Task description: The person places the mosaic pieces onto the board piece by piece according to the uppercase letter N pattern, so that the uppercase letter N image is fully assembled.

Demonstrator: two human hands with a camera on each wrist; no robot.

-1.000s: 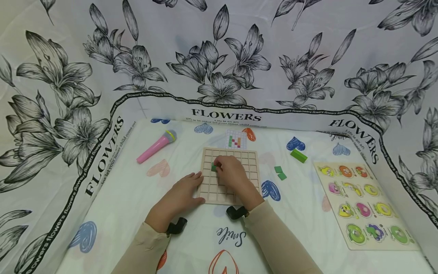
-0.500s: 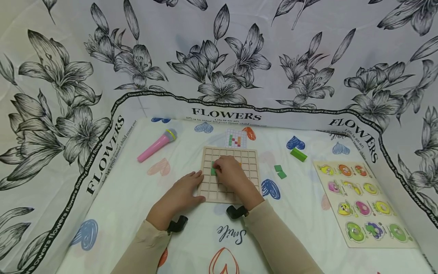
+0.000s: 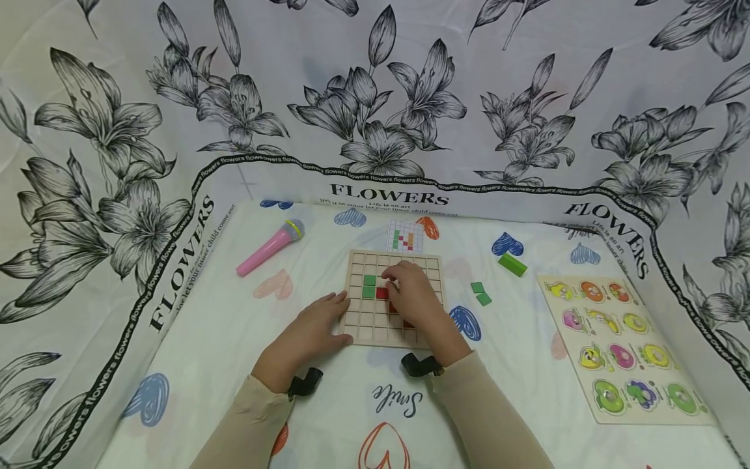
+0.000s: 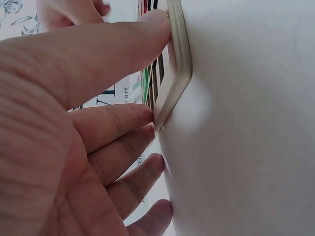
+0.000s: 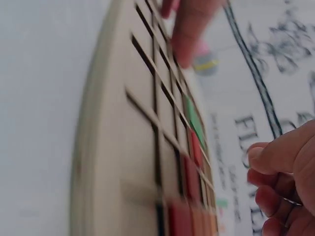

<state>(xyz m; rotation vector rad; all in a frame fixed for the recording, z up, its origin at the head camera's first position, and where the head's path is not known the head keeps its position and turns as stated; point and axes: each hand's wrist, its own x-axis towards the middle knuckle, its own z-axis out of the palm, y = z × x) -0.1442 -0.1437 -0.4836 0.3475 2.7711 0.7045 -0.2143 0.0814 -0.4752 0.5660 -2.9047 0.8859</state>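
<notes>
My left hand (image 3: 309, 331) rests at the left edge of a wooden grid board (image 3: 363, 333). Its thumb lies over the near left corner and its fingers reach along the side, fairly straight. In the head view, two green tiles (image 3: 369, 281) sit one above the other in the grid, with a red tile (image 3: 382, 293) to their right. My right hand (image 3: 412, 294) hovers over the board just right of these tiles, thumb near its bent index finger and nothing visible between them. It partly covers more red tiles; the right wrist view also shows an orange tile (image 5: 213, 223).
Behind the board lies a pattern card (image 3: 404, 236) with coloured squares. To the right are two loose green tiles (image 3: 480, 293), a green block (image 3: 512, 265) and a fruit puzzle board (image 3: 624, 352). A pink toy microphone (image 3: 269, 249) lies at the back left.
My right hand has lifted and moved right from the green tiles, uncovering them and a red tile. A second green tile now shows in the grid. The left hand has stayed in place.
</notes>
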